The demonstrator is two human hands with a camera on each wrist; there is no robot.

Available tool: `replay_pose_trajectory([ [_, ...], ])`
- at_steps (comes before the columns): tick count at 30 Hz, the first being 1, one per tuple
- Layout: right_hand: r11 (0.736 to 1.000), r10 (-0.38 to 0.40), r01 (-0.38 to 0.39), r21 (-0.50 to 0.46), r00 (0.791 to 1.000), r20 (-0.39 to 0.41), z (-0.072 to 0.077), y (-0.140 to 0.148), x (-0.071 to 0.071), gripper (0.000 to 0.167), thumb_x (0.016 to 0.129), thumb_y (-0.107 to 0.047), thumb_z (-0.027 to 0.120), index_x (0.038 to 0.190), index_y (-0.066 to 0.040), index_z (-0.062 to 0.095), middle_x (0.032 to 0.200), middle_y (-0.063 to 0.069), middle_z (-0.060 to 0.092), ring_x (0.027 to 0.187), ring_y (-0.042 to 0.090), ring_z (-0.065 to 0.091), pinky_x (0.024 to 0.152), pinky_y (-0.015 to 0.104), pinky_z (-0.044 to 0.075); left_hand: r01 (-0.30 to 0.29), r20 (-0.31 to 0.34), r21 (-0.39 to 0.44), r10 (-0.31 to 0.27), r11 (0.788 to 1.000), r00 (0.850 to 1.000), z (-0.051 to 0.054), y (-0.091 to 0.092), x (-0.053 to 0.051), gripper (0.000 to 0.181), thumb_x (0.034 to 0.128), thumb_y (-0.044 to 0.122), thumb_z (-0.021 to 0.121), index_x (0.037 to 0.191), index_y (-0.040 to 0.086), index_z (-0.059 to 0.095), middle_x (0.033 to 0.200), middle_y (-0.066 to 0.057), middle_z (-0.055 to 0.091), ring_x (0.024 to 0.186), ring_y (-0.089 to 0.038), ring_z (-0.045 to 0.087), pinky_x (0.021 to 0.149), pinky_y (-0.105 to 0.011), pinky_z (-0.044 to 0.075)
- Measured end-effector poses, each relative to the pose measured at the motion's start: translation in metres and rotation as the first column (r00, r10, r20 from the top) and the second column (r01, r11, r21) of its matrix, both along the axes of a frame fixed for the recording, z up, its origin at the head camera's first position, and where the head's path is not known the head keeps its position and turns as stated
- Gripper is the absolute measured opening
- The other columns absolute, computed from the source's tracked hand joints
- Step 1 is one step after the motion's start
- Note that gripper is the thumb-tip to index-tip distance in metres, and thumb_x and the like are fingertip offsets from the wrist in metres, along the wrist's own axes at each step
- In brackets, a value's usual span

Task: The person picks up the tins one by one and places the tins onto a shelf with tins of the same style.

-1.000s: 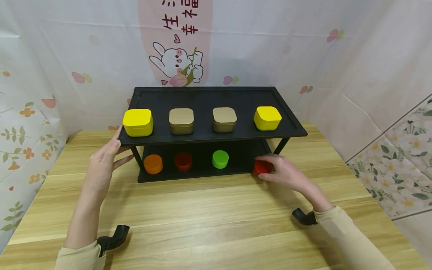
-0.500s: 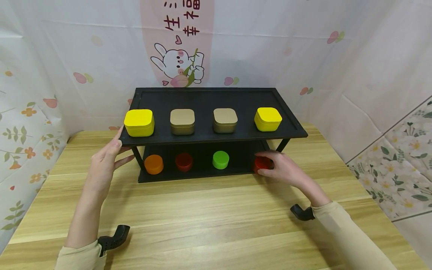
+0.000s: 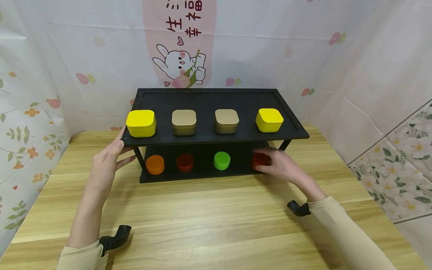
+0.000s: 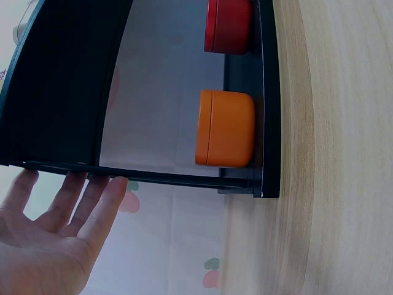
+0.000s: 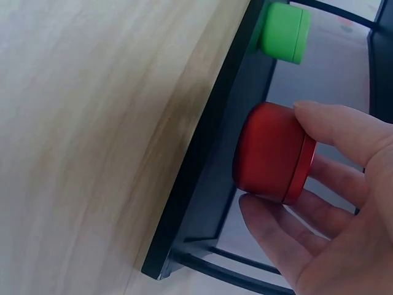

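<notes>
A black two-tier shelf (image 3: pixel 209 98) stands on the wooden table. At its left end, my left hand (image 3: pixel 107 159) touches the upper tier's edge; in the left wrist view its fingers (image 4: pixel 101 206) lie nearly straight against the side. My right hand (image 3: pixel 281 165) pinches a red round tin (image 5: pixel 270 150) between thumb and fingers at the lower tier's right end. Whether that tin rests on the tier, I cannot tell. Left of it on the lower tier are a green tin (image 3: pixel 221 160), a darker red tin (image 3: pixel 185 162) and an orange tin (image 3: pixel 155 165).
Along the upper tier's front stand a yellow square tin (image 3: pixel 141 123), two tan tins, one left (image 3: pixel 183 123) and one right (image 3: pixel 226 122), and another yellow tin (image 3: pixel 269 120). A black post (image 3: pixel 285 144) rises near my right hand. Patterned cloth (image 3: pixel 263 45) hangs behind the shelf.
My right hand has moved the red tin back and slightly left, farther onto the lower tier. My left hand stays at the shelf's left edge. The head view has shifted slightly.
</notes>
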State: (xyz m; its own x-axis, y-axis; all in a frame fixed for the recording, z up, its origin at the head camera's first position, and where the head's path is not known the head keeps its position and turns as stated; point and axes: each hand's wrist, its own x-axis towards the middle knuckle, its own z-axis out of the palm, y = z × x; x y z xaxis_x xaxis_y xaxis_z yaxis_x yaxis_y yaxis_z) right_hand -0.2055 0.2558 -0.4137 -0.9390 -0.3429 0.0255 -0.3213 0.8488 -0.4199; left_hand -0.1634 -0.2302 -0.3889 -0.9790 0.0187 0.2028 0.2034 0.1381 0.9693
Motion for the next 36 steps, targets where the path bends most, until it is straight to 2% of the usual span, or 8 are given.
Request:
replay_pose_trajectory([
  [12,1.000,-0.003,0.004,-0.020,0.999,0.034,-0.001,-0.004,-0.009,0.052,0.091,-0.021,0.078,0.139,-0.008,0.063,0.123,0.017,0.069,0.101,0.029,0.066,0.086,0.046,0.059,0.005,-0.003,0.005,-0.005,1.000,1.000,0.001,-0.001,0.001,0.048,0.1103,0.042,0.042,0.157,0.030,0.042,0.169,0.005,0.034,0.119,-0.005,0.058,0.089,-0.010,0.057],
  [22,1.000,-0.023,0.023,0.005,0.998,0.057,-0.005,-0.004,-0.015,0.053,0.092,-0.022,0.077,0.141,-0.009,0.062,0.128,0.018,0.067,0.108,0.033,0.064,0.091,0.051,0.058,0.001,0.013,0.010,-0.001,1.000,1.000,-0.001,0.000,0.000,0.047,0.1103,0.041,0.043,0.156,0.031,0.042,0.169,0.004,0.033,0.119,-0.002,0.058,0.089,-0.011,0.057],
  [36,1.000,-0.025,0.024,0.009,0.997,0.074,-0.009,-0.002,-0.019,0.054,0.093,-0.024,0.075,0.143,-0.009,0.060,0.135,0.018,0.065,0.113,0.034,0.062,0.095,0.053,0.056,0.013,-0.007,0.007,-0.012,1.000,1.000,0.002,0.000,0.000,0.047,0.1104,0.040,0.042,0.157,0.031,0.041,0.168,0.005,0.034,0.120,0.001,0.059,0.091,-0.011,0.057],
])
